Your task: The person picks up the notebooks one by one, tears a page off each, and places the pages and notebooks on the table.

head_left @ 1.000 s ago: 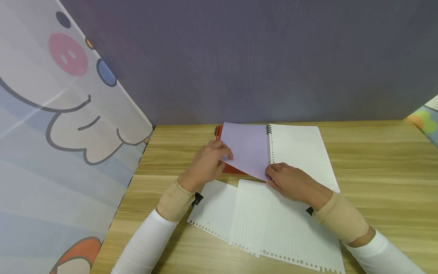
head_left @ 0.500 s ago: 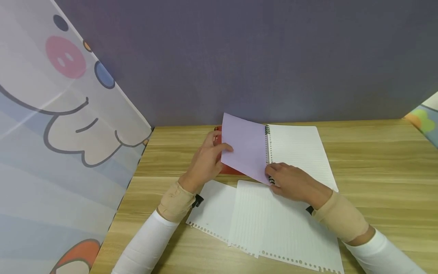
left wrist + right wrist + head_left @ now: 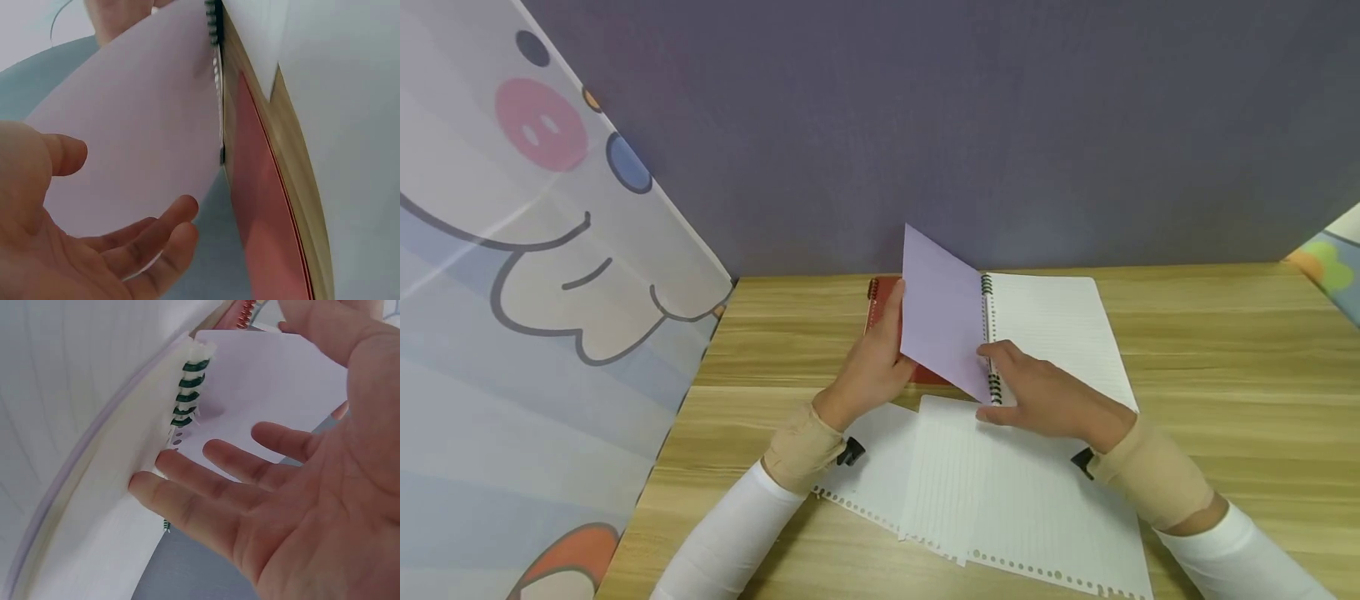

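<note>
A spiral notebook lies open, its lilac cover point(image 3: 942, 321) standing raised on the left and a lined white page point(image 3: 1048, 333) flat on the right. My left hand point(image 3: 874, 360) is at the cover's left edge, fingers extended along its outer side. In the left wrist view, the thumb and fingers of that hand point(image 3: 94, 231) are spread apart. Across the lower part of the green spiral point(image 3: 187, 397) reaches my right hand point(image 3: 1043, 390), with loosely straight fingers at the page by the binding. Beneath the raised cover lies a red spiral notebook point(image 3: 883, 308), partly hidden.
Several torn-out lined sheets point(image 3: 1052, 508) with punched edges overlap on the wooden table point(image 3: 1225, 375), in front of the notebooks. A grey panel point(image 3: 1000, 125) rises at the table's back edge. On the left stands a cartoon-printed wall point(image 3: 490, 333).
The lilac cover has risen from nearly flat to steeply tilted, its free edge moving up and rightward. My left hand shifted right with it; my right hand's fingers have spread at the spiral.
</note>
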A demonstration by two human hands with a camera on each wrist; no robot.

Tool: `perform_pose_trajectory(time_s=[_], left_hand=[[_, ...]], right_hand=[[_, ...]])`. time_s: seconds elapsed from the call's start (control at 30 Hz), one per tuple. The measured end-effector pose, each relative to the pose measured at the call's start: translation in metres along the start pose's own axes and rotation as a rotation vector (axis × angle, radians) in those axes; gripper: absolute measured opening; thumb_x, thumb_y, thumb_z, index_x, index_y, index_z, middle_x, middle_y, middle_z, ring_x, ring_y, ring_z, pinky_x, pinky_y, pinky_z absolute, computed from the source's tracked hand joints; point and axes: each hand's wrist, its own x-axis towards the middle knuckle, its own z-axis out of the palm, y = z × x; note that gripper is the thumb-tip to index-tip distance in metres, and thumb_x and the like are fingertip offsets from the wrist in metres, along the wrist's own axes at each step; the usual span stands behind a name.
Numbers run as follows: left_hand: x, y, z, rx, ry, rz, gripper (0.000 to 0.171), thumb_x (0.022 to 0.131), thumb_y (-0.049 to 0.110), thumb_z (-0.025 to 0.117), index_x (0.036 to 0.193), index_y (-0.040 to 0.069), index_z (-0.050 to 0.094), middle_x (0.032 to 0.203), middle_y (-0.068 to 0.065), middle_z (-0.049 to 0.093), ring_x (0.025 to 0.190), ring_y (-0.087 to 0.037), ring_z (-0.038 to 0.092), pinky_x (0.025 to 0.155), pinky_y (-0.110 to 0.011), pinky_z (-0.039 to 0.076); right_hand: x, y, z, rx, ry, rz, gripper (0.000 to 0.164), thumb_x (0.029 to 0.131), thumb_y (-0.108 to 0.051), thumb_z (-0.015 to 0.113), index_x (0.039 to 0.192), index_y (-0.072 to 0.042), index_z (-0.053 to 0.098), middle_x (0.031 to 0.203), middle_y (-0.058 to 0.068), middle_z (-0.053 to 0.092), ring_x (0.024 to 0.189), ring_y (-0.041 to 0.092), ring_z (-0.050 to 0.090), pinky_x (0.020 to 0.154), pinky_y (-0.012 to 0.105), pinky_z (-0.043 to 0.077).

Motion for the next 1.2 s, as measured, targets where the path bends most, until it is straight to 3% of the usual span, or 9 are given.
perform_pose_trajectory(time_s=[0.1, 0.27, 0.43, 0.57, 0.67, 0.77, 0.93, 1.07, 1.2], left_hand=[[0.002, 0.007, 0.008, -0.049, -0.008, 0.007, 0.106, 0.074, 0.009, 0.061, 0.144, 0.028, -0.018, 0.087, 0.002, 0.058, 0.050, -0.011, 0.042, 0.044, -0.027, 0.036], [0.001, 0.016, 0.018, -0.077, -0.019, 0.054, 0.107, 0.078, 0.027, 0.066, 0.143, 0.028, -0.019, 0.116, 0.003, 0.053, 0.056, -0.010, 0.048, 0.047, -0.025, 0.038], [0.000, 0.025, 0.026, 0.004, -0.077, 0.184, 0.097, 0.081, 0.036, 0.060, 0.147, 0.023, -0.010, 0.149, 0.008, 0.019, 0.095, -0.010, 0.052, 0.060, -0.020, 0.041], [-0.004, 0.031, 0.032, 0.080, -0.157, 0.253, 0.089, 0.085, 0.040, 0.054, 0.147, 0.023, -0.008, 0.151, 0.010, 0.004, 0.129, -0.008, 0.029, 0.086, -0.021, 0.036], [-0.006, 0.034, 0.037, 0.104, -0.186, 0.289, 0.084, 0.087, 0.040, 0.051, 0.147, 0.024, -0.006, 0.152, 0.005, 0.006, 0.135, -0.005, 0.013, 0.097, -0.025, 0.027], [-0.008, 0.036, 0.041, 0.122, -0.213, 0.310, 0.081, 0.088, 0.039, 0.050, 0.148, 0.025, -0.003, 0.152, 0.004, 0.006, 0.136, -0.008, 0.011, 0.100, -0.027, 0.022], [-0.014, 0.039, 0.048, 0.147, -0.310, 0.299, 0.077, 0.090, 0.042, 0.048, 0.148, 0.029, -0.002, 0.152, 0.006, 0.001, 0.136, -0.015, 0.014, 0.103, -0.032, 0.015], [-0.017, 0.040, 0.055, 0.216, -0.391, 0.337, 0.075, 0.092, 0.048, 0.044, 0.147, 0.029, -0.003, 0.153, -0.002, 0.003, 0.138, -0.022, 0.009, 0.105, -0.035, 0.007], [-0.021, 0.040, 0.060, 0.267, -0.474, 0.357, 0.072, 0.093, 0.051, 0.040, 0.147, 0.030, -0.002, 0.152, -0.002, 0.003, 0.138, -0.024, 0.001, 0.105, -0.036, 0.002]], right_hand=[[-0.001, 0.001, -0.006, 0.107, -0.035, 0.056, 0.091, 0.074, -0.066, 0.058, 0.141, -0.017, 0.021, 0.137, 0.004, 0.035, 0.116, 0.020, 0.046, 0.091, 0.036, 0.035], [-0.002, 0.010, -0.013, 0.294, -0.065, 0.074, 0.091, 0.073, -0.062, 0.062, 0.141, -0.021, 0.018, 0.142, 0.003, 0.030, 0.122, 0.024, 0.042, 0.089, 0.038, 0.038], [-0.005, 0.025, -0.024, 0.437, -0.079, 0.045, 0.073, 0.083, -0.049, 0.060, 0.138, -0.025, 0.019, 0.141, 0.005, 0.029, 0.124, 0.028, 0.039, 0.090, 0.040, 0.038], [-0.011, 0.033, -0.039, 0.483, -0.051, 0.039, 0.049, 0.096, -0.040, 0.042, 0.137, -0.022, 0.021, 0.138, 0.005, 0.034, 0.122, 0.030, 0.040, 0.090, 0.042, 0.037], [-0.016, 0.035, -0.052, 0.557, 0.010, 0.040, 0.037, 0.101, -0.034, 0.029, 0.135, -0.019, 0.025, 0.134, 0.004, 0.037, 0.119, 0.031, 0.043, 0.086, 0.042, 0.040], [-0.019, 0.034, -0.064, 0.630, 0.086, 0.037, 0.035, 0.102, -0.031, 0.023, 0.132, -0.014, 0.030, 0.129, 0.007, 0.040, 0.115, 0.033, 0.046, 0.082, 0.042, 0.043], [-0.021, 0.031, -0.078, 0.695, 0.196, 0.052, 0.038, 0.102, -0.032, 0.024, 0.128, -0.006, 0.034, 0.123, 0.015, 0.045, 0.106, 0.031, 0.054, 0.077, 0.043, 0.045], [-0.025, 0.028, -0.085, 0.737, 0.266, 0.088, 0.039, 0.101, -0.033, 0.027, 0.128, -0.005, 0.035, 0.119, 0.018, 0.046, 0.098, 0.027, 0.057, 0.074, 0.043, 0.046], [-0.031, 0.029, -0.094, 0.667, 0.341, 0.231, 0.043, 0.098, -0.039, 0.035, 0.131, -0.012, 0.034, 0.113, 0.013, 0.046, 0.093, 0.020, 0.052, 0.073, 0.036, 0.046]])
